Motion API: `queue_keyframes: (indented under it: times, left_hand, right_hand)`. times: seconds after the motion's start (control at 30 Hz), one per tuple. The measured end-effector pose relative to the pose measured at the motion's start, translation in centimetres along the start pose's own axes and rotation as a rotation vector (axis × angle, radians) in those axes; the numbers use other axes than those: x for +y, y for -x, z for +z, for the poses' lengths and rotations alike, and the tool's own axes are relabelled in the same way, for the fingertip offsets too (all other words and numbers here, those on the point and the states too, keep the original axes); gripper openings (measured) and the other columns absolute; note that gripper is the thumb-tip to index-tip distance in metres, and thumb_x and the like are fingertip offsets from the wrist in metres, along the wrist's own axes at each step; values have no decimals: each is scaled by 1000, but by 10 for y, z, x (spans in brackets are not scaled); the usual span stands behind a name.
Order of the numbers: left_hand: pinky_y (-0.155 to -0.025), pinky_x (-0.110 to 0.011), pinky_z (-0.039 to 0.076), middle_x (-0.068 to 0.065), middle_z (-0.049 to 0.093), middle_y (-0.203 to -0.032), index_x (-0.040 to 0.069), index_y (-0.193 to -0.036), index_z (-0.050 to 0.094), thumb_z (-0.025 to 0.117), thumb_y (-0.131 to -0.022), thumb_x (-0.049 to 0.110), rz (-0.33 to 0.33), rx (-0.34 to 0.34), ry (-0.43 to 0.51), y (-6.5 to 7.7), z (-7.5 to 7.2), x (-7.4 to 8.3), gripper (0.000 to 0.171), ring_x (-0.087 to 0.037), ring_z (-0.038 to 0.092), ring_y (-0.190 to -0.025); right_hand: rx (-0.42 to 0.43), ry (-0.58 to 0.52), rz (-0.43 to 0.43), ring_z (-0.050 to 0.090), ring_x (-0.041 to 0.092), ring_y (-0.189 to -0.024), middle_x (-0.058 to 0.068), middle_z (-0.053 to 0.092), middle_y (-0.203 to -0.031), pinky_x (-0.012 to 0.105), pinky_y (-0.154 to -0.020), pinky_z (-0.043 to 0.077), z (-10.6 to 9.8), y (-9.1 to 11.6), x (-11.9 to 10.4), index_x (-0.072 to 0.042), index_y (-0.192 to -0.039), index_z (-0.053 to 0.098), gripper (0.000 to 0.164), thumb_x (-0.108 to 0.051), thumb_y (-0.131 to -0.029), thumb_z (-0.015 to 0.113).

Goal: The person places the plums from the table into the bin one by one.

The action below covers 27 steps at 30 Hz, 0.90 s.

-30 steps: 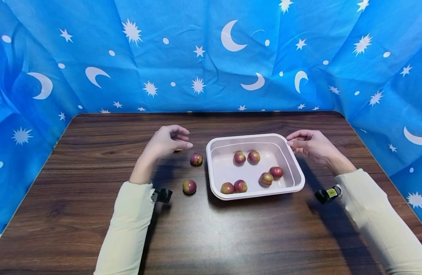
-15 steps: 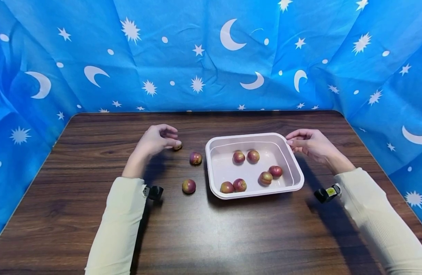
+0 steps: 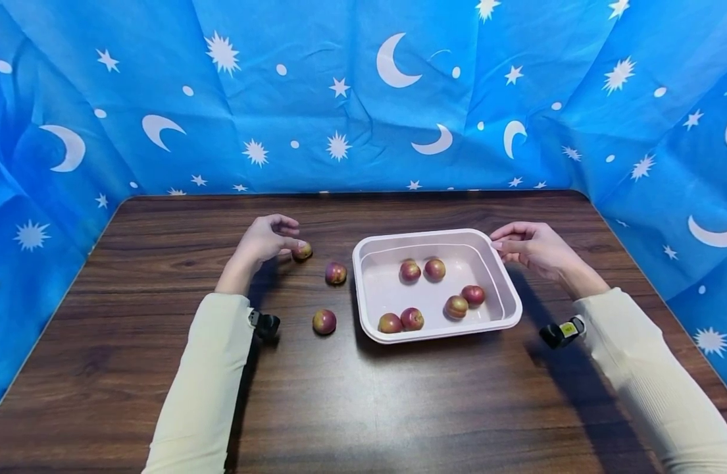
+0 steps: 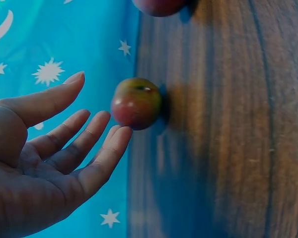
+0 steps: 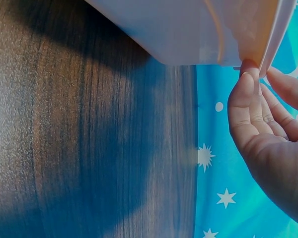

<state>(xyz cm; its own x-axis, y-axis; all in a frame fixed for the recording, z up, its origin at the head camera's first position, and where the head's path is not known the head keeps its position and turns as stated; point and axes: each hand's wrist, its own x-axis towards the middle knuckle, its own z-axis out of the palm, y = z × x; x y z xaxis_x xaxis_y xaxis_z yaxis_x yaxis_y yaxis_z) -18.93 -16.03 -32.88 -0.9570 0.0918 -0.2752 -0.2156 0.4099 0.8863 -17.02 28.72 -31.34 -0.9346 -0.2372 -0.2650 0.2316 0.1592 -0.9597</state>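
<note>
A red-and-green plum [image 3: 302, 251] rests on the table at the far left of the loose fruit. My left hand [image 3: 265, 239] is beside it, thumb and fingers spread apart; in the left wrist view the plum [image 4: 136, 104] lies just past the fingertips, and nothing is gripped. With thumb and fingers my right hand [image 3: 535, 249] pinches the right rim of a white plastic tub [image 3: 437, 334]. The right wrist view shows the fingers [image 5: 242, 94] at the tub's edge [image 5: 269, 39]. Several plums lie in the tub in pairs, such as the plum [image 3: 435, 269] near its back wall.
Two more plums lie left of the tub: one plum [image 3: 336, 273] close to its wall, another plum [image 3: 324, 322] nearer the front. Underneath is a dark wood-grain table [image 3: 375, 408]. A blue cloth [image 3: 316, 105] with moons and stars hangs behind.
My left hand has moved left, away from the tub, to the far-left plum, which it earlier mostly hid. The right hand keeps its hold on the rim.
</note>
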Motion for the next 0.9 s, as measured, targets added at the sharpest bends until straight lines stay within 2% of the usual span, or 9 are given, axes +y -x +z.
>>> queue_keyframes:
  times: [0.13, 0.4, 0.9]
  left_hand:
    - [-88, -41, 46, -19, 50, -121, -3, -126, 45, 64, -84, 1, -35, -11, 7, -6, 2, -6, 47, -27, 51, -103]
    - [-85, -38, 47, -18, 50, -118, -3, -124, 47, 64, -84, 3, -57, -14, -6, -11, 7, -14, 44, -27, 50, -102]
    - [-85, -37, 48, -19, 51, -116, -5, -123, 48, 63, -84, 0, -62, -8, 8, -12, 8, -18, 42, -26, 51, -101]
  right_hand:
    - [0, 27, -1, 62, 15, -70, 4, 66, -84, 27, -70, 53, -1, 0, 0, -4, -98, 63, 15, -9, -84, 66]
    - [15, 157, -5, 62, 14, -74, 0, 66, -86, 27, -71, 53, -2, 0, 0, 0, -107, 57, 26, -15, -87, 63]
    - [17, 156, -8, 62, 15, -74, 0, 66, -86, 27, -71, 53, -1, 2, 0, -1, -105, 58, 23, -14, -87, 63]
